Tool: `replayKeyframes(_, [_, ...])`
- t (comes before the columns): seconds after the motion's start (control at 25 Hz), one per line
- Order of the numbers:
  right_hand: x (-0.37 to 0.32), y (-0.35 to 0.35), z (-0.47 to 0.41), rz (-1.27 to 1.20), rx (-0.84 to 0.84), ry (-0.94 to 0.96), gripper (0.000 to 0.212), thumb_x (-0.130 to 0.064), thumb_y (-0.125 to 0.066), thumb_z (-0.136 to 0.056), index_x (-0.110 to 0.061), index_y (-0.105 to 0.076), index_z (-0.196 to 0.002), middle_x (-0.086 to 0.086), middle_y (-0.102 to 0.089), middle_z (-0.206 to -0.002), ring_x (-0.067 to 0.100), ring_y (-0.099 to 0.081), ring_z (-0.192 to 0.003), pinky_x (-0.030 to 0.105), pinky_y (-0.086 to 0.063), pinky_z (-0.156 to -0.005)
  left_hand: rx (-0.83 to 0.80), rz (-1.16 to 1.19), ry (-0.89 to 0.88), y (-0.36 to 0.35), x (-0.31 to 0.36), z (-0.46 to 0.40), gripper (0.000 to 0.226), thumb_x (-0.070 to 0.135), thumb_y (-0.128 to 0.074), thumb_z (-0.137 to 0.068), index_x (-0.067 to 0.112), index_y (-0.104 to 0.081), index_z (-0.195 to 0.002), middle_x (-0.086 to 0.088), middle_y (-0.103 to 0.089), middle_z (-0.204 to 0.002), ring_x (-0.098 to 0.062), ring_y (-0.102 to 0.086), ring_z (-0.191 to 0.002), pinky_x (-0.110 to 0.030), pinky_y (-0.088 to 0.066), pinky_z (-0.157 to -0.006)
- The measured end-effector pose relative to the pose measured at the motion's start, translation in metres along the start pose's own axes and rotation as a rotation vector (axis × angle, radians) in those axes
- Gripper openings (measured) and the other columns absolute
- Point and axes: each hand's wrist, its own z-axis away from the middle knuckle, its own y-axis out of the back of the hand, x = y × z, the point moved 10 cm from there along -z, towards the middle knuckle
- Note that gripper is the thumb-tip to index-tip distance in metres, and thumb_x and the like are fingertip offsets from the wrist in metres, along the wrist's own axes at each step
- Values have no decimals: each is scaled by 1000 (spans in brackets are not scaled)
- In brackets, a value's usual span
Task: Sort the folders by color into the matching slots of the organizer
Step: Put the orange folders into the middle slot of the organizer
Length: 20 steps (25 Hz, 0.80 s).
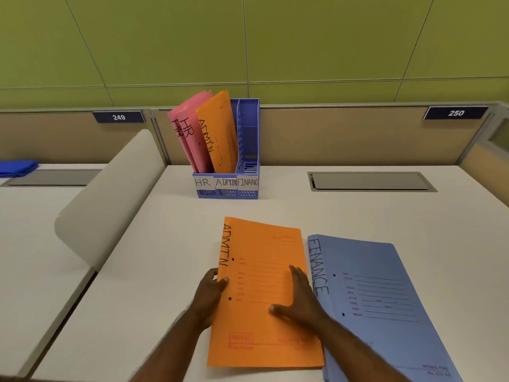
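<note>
A: While the orange ADMIN folder lies flat on the desk, its spine edge is pinched by the left hand, thumb on top, and its cover is pressed by the flat, straight-fingered right hand.

B: What is seen beside it?

A: A blue FINANCE folder is laid just to its right, edges touching or overlapped; no hand is on it.

B: And further out?

A: In the blue three-slot organizer, two pink HR folders are stood in the HR slot and one orange ADMIN folder in the ADMIN slot. The FINANCE slot is seen bare.

B: So how much is judged done?

A: Three folders are filed; at least two are left.
</note>
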Motion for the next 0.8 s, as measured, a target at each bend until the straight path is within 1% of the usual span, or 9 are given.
replayKeyframes(0.12, [-27, 32, -10, -85, 131, 58, 120, -59, -75, -70, -24, 4, -153, -2, 2, -163, 20, -7, -149, 40, -21, -117, -39, 97, -97, 6, 21, 7, 30, 19, -56, -95, 11, -51, -124, -18, -71, -112, -39, -70, -96, -57, -57, -79])
replayKeyframes(0.24, [-56, 73, -23, -203, 263, 86, 113, -50, -77, -72, -22, -3, -153, 2, -9, -161, 23, -18, -146, 44, -28, -114, -54, 150, -189, 16, 49, 10, 33, 20, -55, -95, 12, -50, -126, -18, -70, -116, -41, -69, -100, -60, -56, -82])
replayKeyframes(0.32, [-66, 97, -32, -328, 331, 38, 110, -46, -79, -72, -21, -8, -152, 7, -20, -158, 29, -28, -142, 48, -36, -109, -60, 175, -242, 23, 68, 11, 33, 19, -54, -95, 13, -48, -128, -18, -69, -117, -41, -68, -101, -62, -54, -84])
replayKeyframes(0.4, [-72, 109, -38, -464, 338, -4, 105, -45, -79, -72, -22, -14, -151, 9, -32, -153, 33, -39, -136, 51, -42, -104, -82, 198, -286, 27, 88, 9, 35, 20, -53, -94, 15, -47, -128, -17, -69, -118, -42, -68, -102, -62, -54, -84])
replayKeyframes(0.48, [-84, 114, -44, -562, 316, 13, 92, -45, -77, -74, -25, -24, -146, 8, -45, -144, 31, -51, -125, 53, -48, -99, -104, 201, -322, 31, 109, 4, 37, 23, -55, -92, 17, -48, -128, -15, -70, -116, -40, -69, -101, -57, -57, -79])
replayKeyframes(0.56, [-97, 119, -49, -619, 343, 33, 81, -44, -76, -75, -24, -34, -141, 6, -53, -137, 29, -56, -118, 53, -51, -95, -122, 191, -352, 37, 130, -3, 37, 25, -56, -90, 19, -49, -126, -13, -71, -116, -37, -70, -100, -52, -59, -75])
replayKeyframes(0.68, [-117, 131, -62, -664, 409, 42, 73, -40, -77, -75, -22, -40, -136, 4, -57, -131, 28, -58, -115, 50, -53, -93, -177, 126, -407, 45, 161, -19, 38, 28, -59, -89, 21, -53, -126, -9, -71, -117, -33, -70, -102, -45, -60, -75])
replayKeyframes(0.8, [-148, 141, -79, -667, 413, 86, 71, -41, -77, -74, -25, -42, -133, 1, -58, -128, 27, -59, -114, 49, -53, -92, -216, 57, -441, 52, 192, -34, 38, 30, -62, -86, 26, -57, -123, -4, -71, -117, -28, -70, -104, -37, -60, -74])
